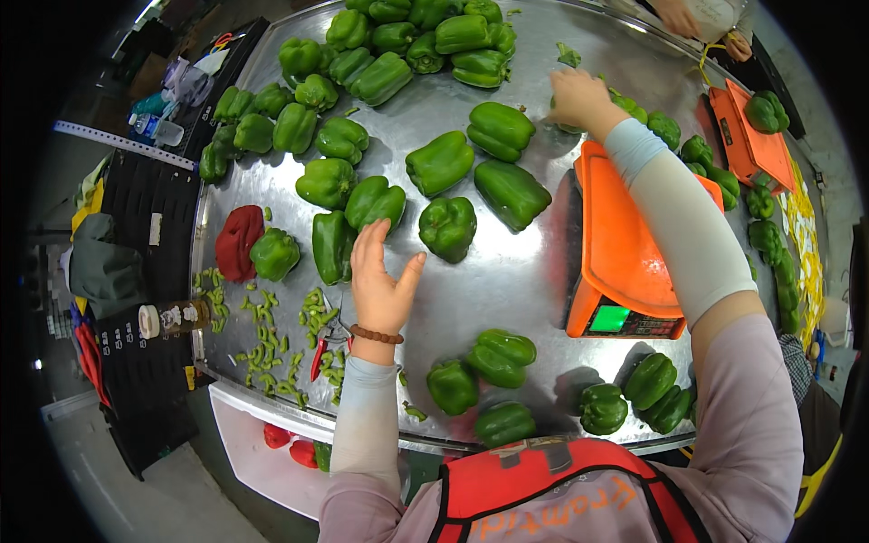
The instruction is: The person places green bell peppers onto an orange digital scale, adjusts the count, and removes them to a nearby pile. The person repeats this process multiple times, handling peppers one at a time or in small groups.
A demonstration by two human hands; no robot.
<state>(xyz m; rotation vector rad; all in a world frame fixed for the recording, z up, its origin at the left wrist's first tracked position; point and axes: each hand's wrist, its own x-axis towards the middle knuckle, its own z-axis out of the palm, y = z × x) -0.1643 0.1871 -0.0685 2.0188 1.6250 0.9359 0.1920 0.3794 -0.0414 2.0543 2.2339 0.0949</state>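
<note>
My left hand (381,288) is raised over the steel table (502,292), its thumb apart from its fingers and nothing in it. Its fingertips overlap the lower edge of a green bell pepper (375,203); I cannot tell whether they touch. Another pepper (333,248) lies just left of them. Beyond the orange scale (624,237), my right hand (580,98) curls around a green bell pepper (569,127), mostly hidden under the palm. The scale's display glows green, and my right forearm crosses above its pan. Between the hands lie several loose peppers (448,229).
Piled peppers (387,75) fill the far side. Red-handled pruning shears (329,339) lie among cut stems (265,353), near a red cloth (239,243). A bottle (173,319) sits at the left edge. Another person's hand (736,46) and a second orange scale (753,146) are at right.
</note>
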